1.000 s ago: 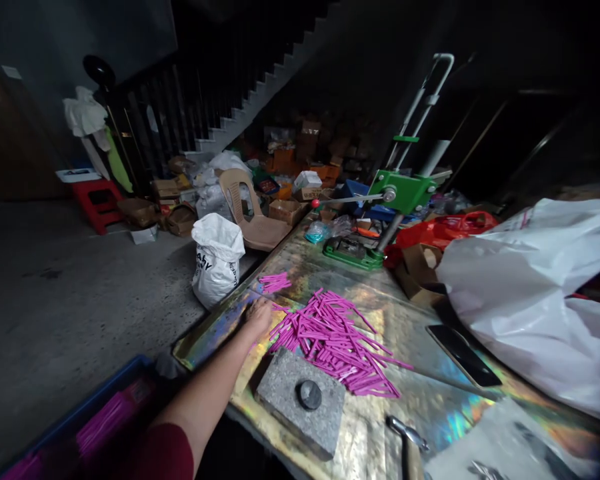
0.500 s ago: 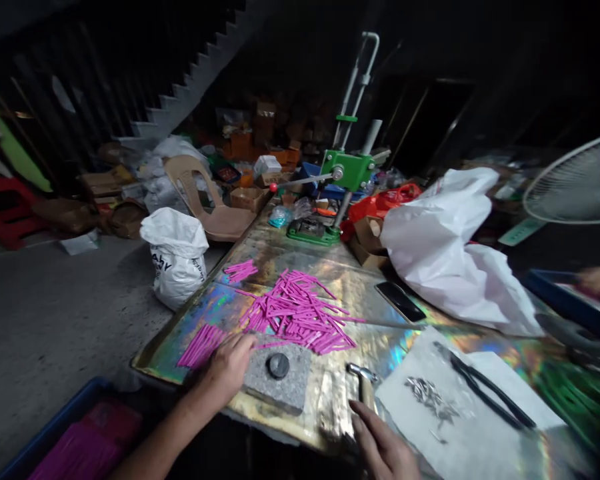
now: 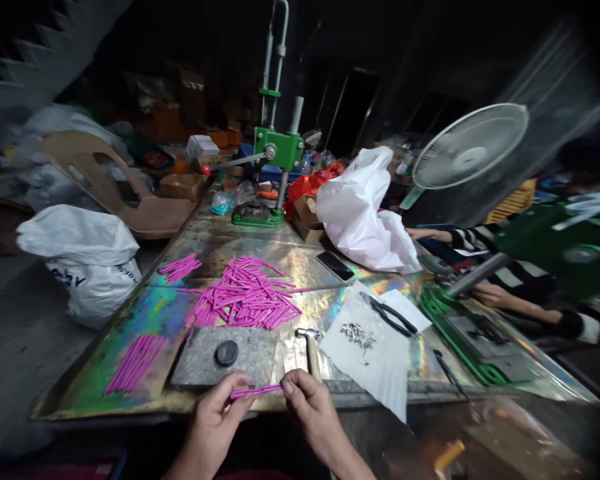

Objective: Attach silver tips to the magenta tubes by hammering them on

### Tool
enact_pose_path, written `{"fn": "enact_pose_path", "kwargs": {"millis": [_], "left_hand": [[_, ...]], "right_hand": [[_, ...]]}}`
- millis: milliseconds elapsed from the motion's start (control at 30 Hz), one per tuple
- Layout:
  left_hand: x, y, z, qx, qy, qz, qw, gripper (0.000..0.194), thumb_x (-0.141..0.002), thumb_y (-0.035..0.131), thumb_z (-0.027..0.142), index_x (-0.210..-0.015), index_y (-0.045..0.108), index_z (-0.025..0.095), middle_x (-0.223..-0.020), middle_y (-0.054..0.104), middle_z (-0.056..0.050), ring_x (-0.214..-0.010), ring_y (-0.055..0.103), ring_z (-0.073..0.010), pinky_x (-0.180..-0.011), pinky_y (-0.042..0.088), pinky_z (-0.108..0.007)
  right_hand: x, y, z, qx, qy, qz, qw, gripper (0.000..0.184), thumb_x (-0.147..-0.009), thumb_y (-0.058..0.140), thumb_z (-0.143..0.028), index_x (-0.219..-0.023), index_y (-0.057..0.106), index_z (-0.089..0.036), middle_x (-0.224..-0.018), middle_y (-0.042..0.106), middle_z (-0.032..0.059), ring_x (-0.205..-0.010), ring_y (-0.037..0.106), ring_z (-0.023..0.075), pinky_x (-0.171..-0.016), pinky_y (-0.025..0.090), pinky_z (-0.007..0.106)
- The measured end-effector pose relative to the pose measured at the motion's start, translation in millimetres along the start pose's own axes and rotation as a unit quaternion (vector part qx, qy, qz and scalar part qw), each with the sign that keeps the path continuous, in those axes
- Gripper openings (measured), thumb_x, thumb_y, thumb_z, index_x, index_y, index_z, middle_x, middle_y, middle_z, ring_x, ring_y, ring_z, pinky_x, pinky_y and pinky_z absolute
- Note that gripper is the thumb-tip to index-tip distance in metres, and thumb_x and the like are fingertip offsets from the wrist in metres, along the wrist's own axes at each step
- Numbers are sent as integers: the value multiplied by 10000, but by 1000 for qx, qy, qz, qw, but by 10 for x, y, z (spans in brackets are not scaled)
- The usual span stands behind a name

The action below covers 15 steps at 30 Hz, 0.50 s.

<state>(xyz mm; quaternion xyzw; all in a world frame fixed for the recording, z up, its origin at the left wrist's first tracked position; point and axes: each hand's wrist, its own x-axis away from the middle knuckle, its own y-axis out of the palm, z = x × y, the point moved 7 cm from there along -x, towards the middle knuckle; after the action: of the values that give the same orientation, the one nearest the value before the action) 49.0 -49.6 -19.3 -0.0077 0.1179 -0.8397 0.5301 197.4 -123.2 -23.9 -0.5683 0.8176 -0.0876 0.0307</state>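
A thin pink stick (image 3: 258, 391) stretches level between my hands, just over the table's front edge. Its left end is pinched in my left hand (image 3: 223, 408), and the fingers of my right hand (image 3: 307, 400) close on the other end. Behind my left hand is a grey stone block (image 3: 193, 363) bearing a round black disc (image 3: 226, 353). A hammer (image 3: 311, 350) lies just beyond my right hand, its head away from me. Past the block spreads a large heap of pink sticks (image 3: 245, 293). Smaller bunches of pink sticks (image 3: 136, 363) lie to the left.
Pliers (image 3: 393, 315) and small metal pieces (image 3: 359, 335) rest on white paper (image 3: 380, 383). Farther back are a phone (image 3: 335, 265), a white bag (image 3: 360, 213) and a green press (image 3: 280, 148). Another person's striped sleeve (image 3: 520, 283) shows beside a second green press (image 3: 455, 333) at right.
My left hand has left the block's left side and come to the front with a pink stick. My right hand has moved from beside the hammer handle onto the stick's end. The view has swung right.
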Motion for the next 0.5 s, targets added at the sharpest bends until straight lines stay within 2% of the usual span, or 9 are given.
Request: {"fn": "enact_pose_path", "kwargs": {"millis": [67,167,233,300,367,500], "left_hand": [[-28,96,-91,101,-77,9,992,223,-601,671,312,-778,633,182,-661,649,-8,-582,603,-164,-522,495,-219],[-46,352,-154,199,-152,-9,968,279,-526,728,351,-707,642,158,-566,613,12,-469,537,-121,-454,463,-203],[-47,504,-166,230,-171,-22,958,288,-516,737,372,-670,648,146,-531,598,18,-445,505,-100,-460,448,-195],[-50,583,-189,239,-181,-28,954,303,-526,729,400,-668,652,143,-489,579,25,-444,499,-98,-482,443,-195],[-64,569,-224,231,-190,-22,954,341,-517,724,438,-680,650,148,-437,554,34,-461,518,-118,-502,447,-207],[-94,427,-259,186,-193,-5,963,400,-500,708,502,-683,638,153,-404,549,29,-523,557,-159,-566,462,-231]], "right_hand": [[37,25,77,-98,47,6,994,328,-762,466,-497,-607,422,-212,-443,322,-82,-366,280,72,-360,229,208],[93,70,111,-152,66,38,985,337,-742,467,-531,-616,401,-226,-411,325,-85,-329,261,77,-338,209,222],[120,60,128,-116,62,58,990,328,-761,419,-533,-623,397,-235,-413,334,-76,-323,268,88,-327,223,230],[132,-49,166,-33,53,79,995,325,-772,382,-521,-625,421,-234,-438,365,-60,-352,325,106,-343,279,235],[129,-314,226,62,41,117,990,317,-775,365,-493,-639,464,-224,-486,416,-39,-439,414,133,-417,355,244],[80,-1153,418,211,53,219,951,251,-767,360,-379,-710,518,-192,-677,547,41,-673,503,200,-641,390,306]]}}
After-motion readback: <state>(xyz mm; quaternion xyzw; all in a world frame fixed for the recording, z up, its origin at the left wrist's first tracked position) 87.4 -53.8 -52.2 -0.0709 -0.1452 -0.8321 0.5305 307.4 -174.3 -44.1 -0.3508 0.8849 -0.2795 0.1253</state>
